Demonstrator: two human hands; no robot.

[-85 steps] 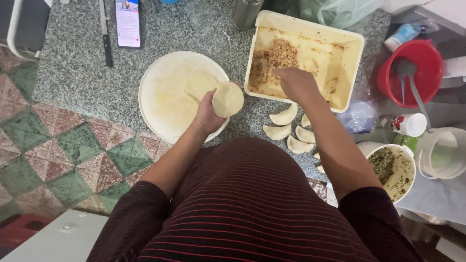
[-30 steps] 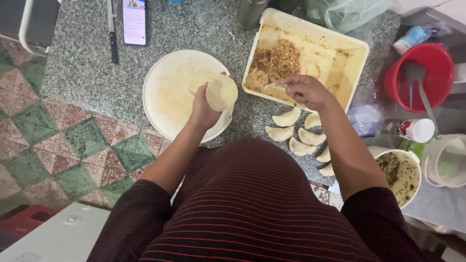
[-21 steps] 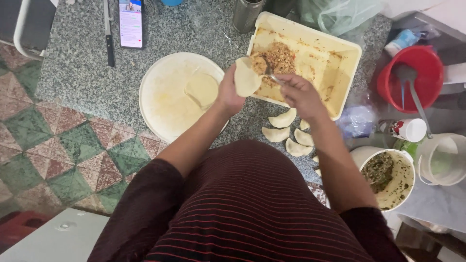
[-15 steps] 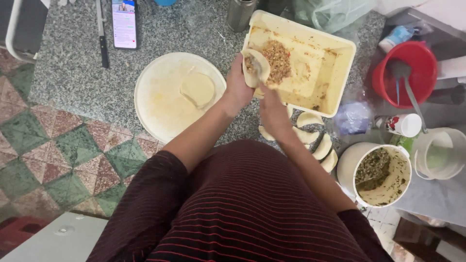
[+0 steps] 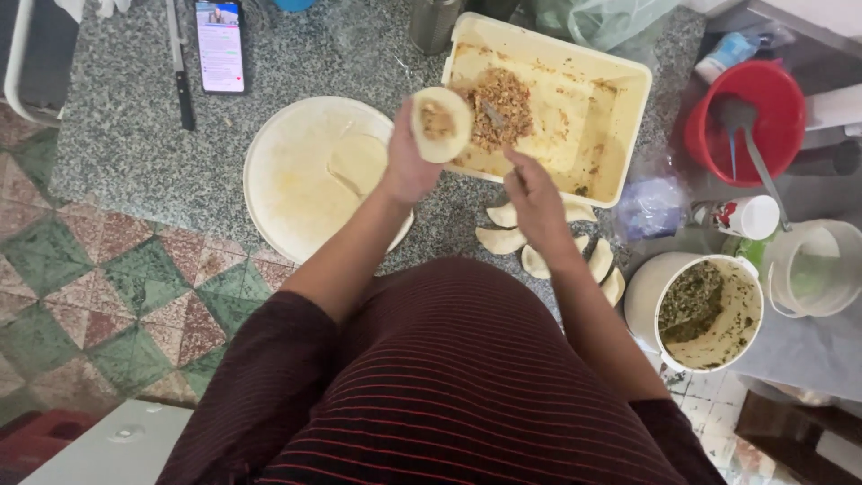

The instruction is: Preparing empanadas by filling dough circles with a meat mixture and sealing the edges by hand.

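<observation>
Grey speckled stone desk (image 5: 126,144). One round white board (image 5: 296,180), one flat dough piece (image 5: 357,162) lying on it. One cream tray (image 5: 575,99) holding a mound of minced filling (image 5: 501,103). One red bucket (image 5: 750,117); one white pot (image 5: 705,310) of dark greens. About six folded dumplings (image 5: 501,239) on the desk beside the tray. One phone (image 5: 220,45), one knife (image 5: 180,67). Left hand (image 5: 409,162): grip cupped under one dough round (image 5: 440,124), filling in its middle, raised over the tray's edge. Right hand (image 5: 534,193): grip closed on a spoon (image 5: 492,112) reaching into the mound.
</observation>
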